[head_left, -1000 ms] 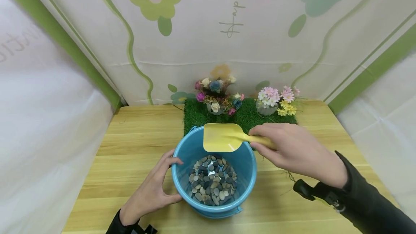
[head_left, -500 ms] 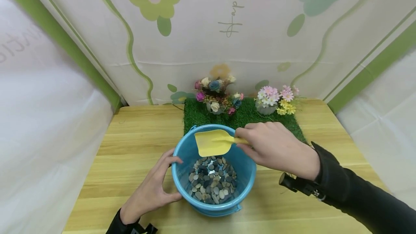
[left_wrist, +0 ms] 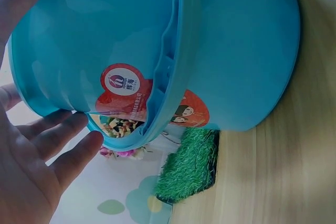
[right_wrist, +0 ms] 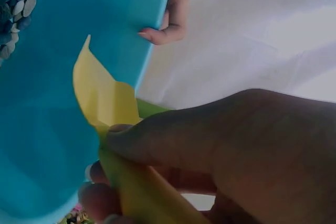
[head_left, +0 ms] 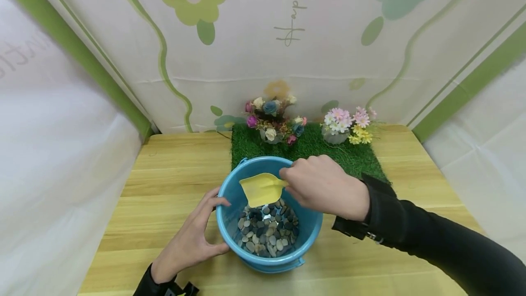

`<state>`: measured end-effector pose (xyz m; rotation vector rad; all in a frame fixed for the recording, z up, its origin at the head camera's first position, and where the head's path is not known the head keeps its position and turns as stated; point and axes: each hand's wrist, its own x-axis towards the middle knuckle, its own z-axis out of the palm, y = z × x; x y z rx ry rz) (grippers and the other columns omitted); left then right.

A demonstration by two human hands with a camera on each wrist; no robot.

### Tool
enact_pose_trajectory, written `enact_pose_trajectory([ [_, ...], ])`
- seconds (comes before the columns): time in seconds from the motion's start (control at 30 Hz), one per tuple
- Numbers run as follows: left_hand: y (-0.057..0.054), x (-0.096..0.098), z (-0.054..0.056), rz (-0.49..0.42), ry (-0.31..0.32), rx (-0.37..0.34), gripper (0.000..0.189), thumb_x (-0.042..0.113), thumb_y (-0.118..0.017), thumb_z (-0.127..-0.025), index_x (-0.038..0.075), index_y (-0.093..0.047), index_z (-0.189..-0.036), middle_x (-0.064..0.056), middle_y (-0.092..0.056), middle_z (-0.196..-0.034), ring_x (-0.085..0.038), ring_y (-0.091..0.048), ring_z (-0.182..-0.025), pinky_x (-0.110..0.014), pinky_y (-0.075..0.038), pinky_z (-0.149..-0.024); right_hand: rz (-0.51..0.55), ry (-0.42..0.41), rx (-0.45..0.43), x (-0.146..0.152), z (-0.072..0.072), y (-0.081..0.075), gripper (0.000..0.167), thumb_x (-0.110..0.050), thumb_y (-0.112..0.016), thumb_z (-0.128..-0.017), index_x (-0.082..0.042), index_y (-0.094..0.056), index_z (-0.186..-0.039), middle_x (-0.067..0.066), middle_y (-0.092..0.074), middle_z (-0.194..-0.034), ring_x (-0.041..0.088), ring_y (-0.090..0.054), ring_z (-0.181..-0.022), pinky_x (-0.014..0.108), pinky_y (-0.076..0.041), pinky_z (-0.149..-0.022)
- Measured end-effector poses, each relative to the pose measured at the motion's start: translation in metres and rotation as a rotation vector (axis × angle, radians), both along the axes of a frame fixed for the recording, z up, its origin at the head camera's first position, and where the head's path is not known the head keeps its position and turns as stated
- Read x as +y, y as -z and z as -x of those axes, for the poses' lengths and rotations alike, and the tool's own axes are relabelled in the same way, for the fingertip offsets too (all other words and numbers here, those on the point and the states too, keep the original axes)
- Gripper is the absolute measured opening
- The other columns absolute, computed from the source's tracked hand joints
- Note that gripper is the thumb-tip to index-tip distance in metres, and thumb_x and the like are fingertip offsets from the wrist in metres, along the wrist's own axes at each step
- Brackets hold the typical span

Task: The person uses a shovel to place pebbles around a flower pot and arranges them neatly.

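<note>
A light-blue bucket [head_left: 312, 232] stands on the table with grey, white and dark pebbles [head_left: 269, 232] over its bottom. At the bucket's left side, my left hand [head_left: 195, 239] grips it, index fingertip hooked over the rim and thumb against the outer wall. The handle of a yellow toy shovel [head_left: 263, 190] is held in my right hand [head_left: 324, 188], over the bucket's far right rim. Its blade tilts down inside the opening, above the pebbles, and carries nothing. In the right wrist view, the thumb presses along the yellow handle [right_wrist: 142, 187] near the blade.
Behind the bucket lies an artificial grass mat [head_left: 357, 161]. Two pots of artificial flowers stand on it, one mixed bouquet [head_left: 273, 122] and one pink, white and yellow bouquet [head_left: 345, 124]. White printed cloth [head_left: 238, 58] walls in the wooden table [head_left: 164, 172].
My right hand has moved left and over the bucket, and the shovel's blade has tipped downward into the opening. My left hand and the bucket have stayed in place.
</note>
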<state>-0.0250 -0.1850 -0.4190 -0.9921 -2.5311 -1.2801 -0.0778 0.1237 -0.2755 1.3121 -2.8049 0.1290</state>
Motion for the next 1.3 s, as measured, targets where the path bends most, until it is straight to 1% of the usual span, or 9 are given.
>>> enact_pose_trajectory([
  [0.2, -0.001, 0.0, -0.001, -0.003, 0.007, -0.025, 0.078, 0.017, -0.094, -0.072, 0.014, -0.047, -0.134, -0.012, -0.032, -0.158, -0.036, -0.04, -0.138, -0.047, -0.051, -0.099, -0.079, -0.011, -0.031, -0.01, 0.006, 0.006, 0.027, -0.008, -0.06, -0.101, -0.016, -0.05, -0.078, -0.002, -0.025, -0.063, 0.012, -0.021, -0.053, 0.029, -0.016, -0.05],
  [0.37, 0.001, 0.0, -0.001, -0.009, 0.007, -0.045, 0.077, 0.014, -0.094, -0.072, 0.01, -0.048, -0.133, -0.011, -0.031, -0.159, -0.036, -0.039, -0.139, -0.048, -0.05, -0.1, -0.124, -0.023, -0.059, -0.017, 0.011, 0.015, 0.028, -0.004, -0.061, -0.099, -0.015, -0.048, -0.077, -0.002, -0.024, -0.064, 0.012, -0.018, -0.056, 0.03, -0.017, -0.052],
  [0.5, 0.001, -0.001, -0.001, -0.005, 0.008, -0.054, 0.076, 0.018, -0.094, -0.072, 0.008, -0.048, -0.133, -0.01, -0.031, -0.159, -0.035, -0.038, -0.139, -0.047, -0.049, -0.101, -0.145, -0.017, -0.111, -0.023, 0.014, 0.022, 0.029, 0.0, -0.062, -0.097, -0.014, -0.047, -0.076, -0.001, -0.026, -0.064, 0.012, -0.02, -0.057, 0.029, -0.02, -0.052],
  [0.63, 0.001, 0.0, -0.001, -0.005, 0.007, -0.067, 0.077, 0.021, -0.094, -0.073, 0.013, -0.046, -0.134, -0.009, -0.031, -0.159, -0.034, -0.038, -0.14, -0.047, -0.049, -0.102, -0.171, -0.009, -0.16, -0.028, 0.016, 0.027, 0.026, 0.0, -0.065, -0.095, -0.012, -0.051, -0.078, 0.001, -0.033, -0.065, 0.013, -0.024, -0.058, 0.03, -0.022, -0.054],
  [0.73, 0.002, -0.001, 0.0, -0.008, 0.003, -0.072, 0.077, 0.025, -0.093, -0.074, 0.019, -0.045, -0.134, -0.009, -0.031, -0.159, -0.033, -0.038, -0.14, -0.047, -0.049, -0.101, -0.18, -0.015, -0.165, -0.031, 0.018, 0.03, 0.022, 0.0, -0.069, -0.093, -0.011, -0.055, -0.079, 0.002, -0.039, -0.066, 0.013, -0.029, -0.057, 0.029, -0.026, -0.052],
  [0.93, 0.003, 0.0, 0.001, -0.016, 0.008, -0.07, 0.078, 0.022, -0.094, -0.073, 0.02, -0.045, -0.134, -0.009, -0.03, -0.159, -0.034, -0.038, -0.14, -0.048, -0.05, -0.099, -0.227, -0.014, -0.171, -0.035, 0.021, 0.033, 0.018, -0.002, -0.072, -0.09, -0.01, -0.059, -0.082, 0.003, -0.046, -0.069, 0.015, -0.038, -0.056, 0.029, -0.035, -0.051],
  [1.07, 0.002, 0.001, 0.001, -0.017, 0.014, -0.063, 0.079, 0.018, -0.094, -0.072, 0.02, -0.045, -0.134, -0.011, -0.03, -0.159, -0.036, -0.038, -0.14, -0.049, -0.05, -0.099, -0.251, -0.003, -0.25, -0.037, 0.025, 0.032, 0.022, 0.0, -0.069, -0.091, -0.011, -0.055, -0.078, 0.002, -0.044, -0.067, 0.014, -0.035, -0.057, 0.028, -0.032, -0.052],
  [1.17, 0.001, 0.001, 0.001, -0.019, 0.013, -0.048, 0.078, 0.02, -0.094, -0.073, 0.019, -0.045, -0.134, -0.011, -0.031, -0.158, -0.037, -0.04, -0.138, -0.05, -0.051, -0.098, -0.267, 0.007, -0.333, -0.04, 0.029, 0.031, 0.024, 0.002, -0.067, -0.092, -0.011, -0.053, -0.078, 0.002, -0.043, -0.067, 0.014, -0.034, -0.057, 0.028, -0.03, -0.053],
  [1.3, 0.001, -0.001, 0.002, -0.018, 0.012, -0.05, 0.075, 0.026, -0.092, -0.077, 0.02, -0.045, -0.135, -0.011, -0.031, -0.158, -0.036, -0.04, -0.138, -0.049, -0.05, -0.099, -0.315, 0.032, -0.434, -0.046, 0.033, 0.031, 0.018, -0.001, -0.066, -0.095, -0.011, -0.057, -0.083, 0.002, -0.048, -0.069, 0.014, -0.039, -0.058, 0.028, -0.032, -0.056],
])
